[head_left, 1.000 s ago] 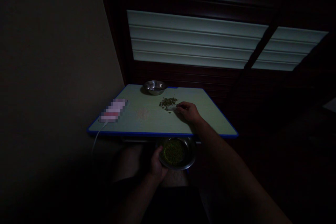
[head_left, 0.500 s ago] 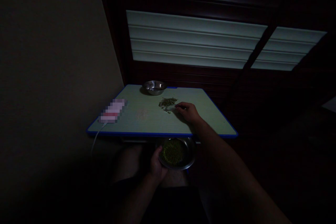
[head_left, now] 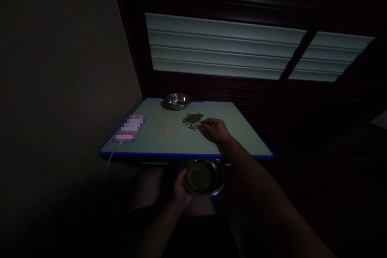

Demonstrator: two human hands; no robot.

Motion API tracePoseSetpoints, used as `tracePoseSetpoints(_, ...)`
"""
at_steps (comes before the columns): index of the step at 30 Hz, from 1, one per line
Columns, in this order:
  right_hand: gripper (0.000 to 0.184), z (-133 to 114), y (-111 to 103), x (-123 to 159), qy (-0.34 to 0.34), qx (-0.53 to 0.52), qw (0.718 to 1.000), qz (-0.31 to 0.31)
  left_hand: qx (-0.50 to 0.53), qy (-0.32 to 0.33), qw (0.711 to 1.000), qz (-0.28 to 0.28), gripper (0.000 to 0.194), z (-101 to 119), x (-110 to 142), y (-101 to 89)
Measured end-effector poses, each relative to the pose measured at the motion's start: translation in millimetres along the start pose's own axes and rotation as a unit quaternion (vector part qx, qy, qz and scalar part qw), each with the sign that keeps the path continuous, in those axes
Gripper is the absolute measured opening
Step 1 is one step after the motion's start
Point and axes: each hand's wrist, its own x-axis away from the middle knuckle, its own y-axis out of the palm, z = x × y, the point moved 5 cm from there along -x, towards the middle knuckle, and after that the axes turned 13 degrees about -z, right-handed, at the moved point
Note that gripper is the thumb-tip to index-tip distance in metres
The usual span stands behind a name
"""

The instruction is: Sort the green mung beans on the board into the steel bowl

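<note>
My left hand (head_left: 182, 191) grips the left rim of a metal bowl (head_left: 220, 183), thumb over the edge, just below the table's front edge. Small green grains (head_left: 198, 175), perhaps mung beans, lie in that bowl. Over the table, my right hand (head_left: 216, 128) pinches a small pale, flat piece (head_left: 197, 125); the dim light hides its exact kind. The piece touches the near right side of a loose pile of small dark-green grains (head_left: 192, 118) spread on the tabletop.
A second metal bowl (head_left: 177, 102) stands at the back left of the pale, blue-edged table (head_left: 242, 137). At the left edge lies a blurred-out pink device (head_left: 130, 128) with a white cable (head_left: 110, 159). Behind are dark wood panels with white slats (head_left: 217, 46); a wall (head_left: 69, 68) is left.
Almost nothing differs. The view has shifted very slightly, while both hands keep their holds and places.
</note>
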Motion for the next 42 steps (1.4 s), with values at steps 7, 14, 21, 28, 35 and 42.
tracePoseSetpoints(7,0.019,-0.9,1.3,0.3,-0.005,0.013,1.0,-0.015,-0.002,0.003,1.0,0.009,0.033,1.1,2.0,2.7)
tracePoseSetpoints(14,0.02,1.3,2.4,-0.1,-0.005,-0.005,1.0,-0.022,-0.002,0.0,1.0,0.02,0.029,1.5,2.8,2.7)
tracePoseSetpoints(21,0.026,2.5,1.1,-0.6,0.005,-0.009,1.0,-0.014,-0.003,0.0,1.0,0.019,0.027,0.3,2.9,2.9)
tracePoseSetpoints(28,0.024,0.4,2.7,0.0,0.011,0.024,0.999,-0.031,0.006,0.006,1.0,0.015,0.032,0.6,1.3,1.3)
tracePoseSetpoints(35,0.024,-1.9,3.7,1.6,0.024,-0.001,0.999,-0.044,0.006,0.006,1.0,0.013,0.035,0.6,1.2,2.0)
tracePoseSetpoints(42,0.02,-1.8,4.3,1.7,0.035,-0.004,0.998,-0.06,0.0,0.002,1.0,0.018,0.033,0.6,2.0,0.6)
